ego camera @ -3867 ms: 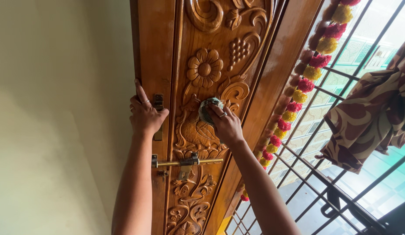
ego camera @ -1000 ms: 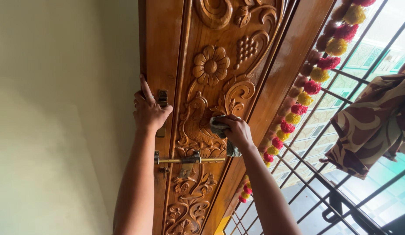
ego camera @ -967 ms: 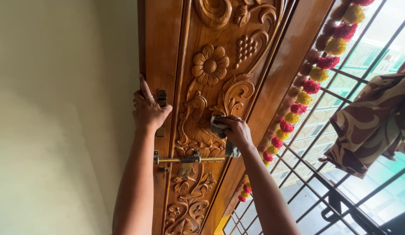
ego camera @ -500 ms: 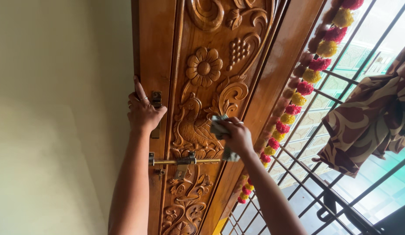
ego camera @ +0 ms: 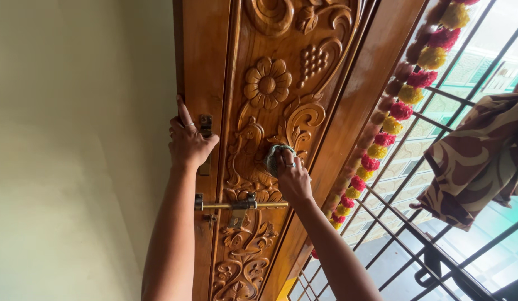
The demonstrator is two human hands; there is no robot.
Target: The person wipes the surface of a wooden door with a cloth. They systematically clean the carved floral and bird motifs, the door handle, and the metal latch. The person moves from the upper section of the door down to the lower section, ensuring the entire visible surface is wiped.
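Head view: cloth (ego camera: 274, 158) now higher on door (ego camera: 281, 83).

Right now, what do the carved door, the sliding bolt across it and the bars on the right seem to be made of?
The carved door looks like solid wood, varnished: visible grain and a warm gloss. The sliding bolt looks like brass or brass-coloured metal, yellow and shiny. The bars look like dark painted metal, thin and straight. The right hand presses a greyish cloth, apparently soft fabric, on the carving.
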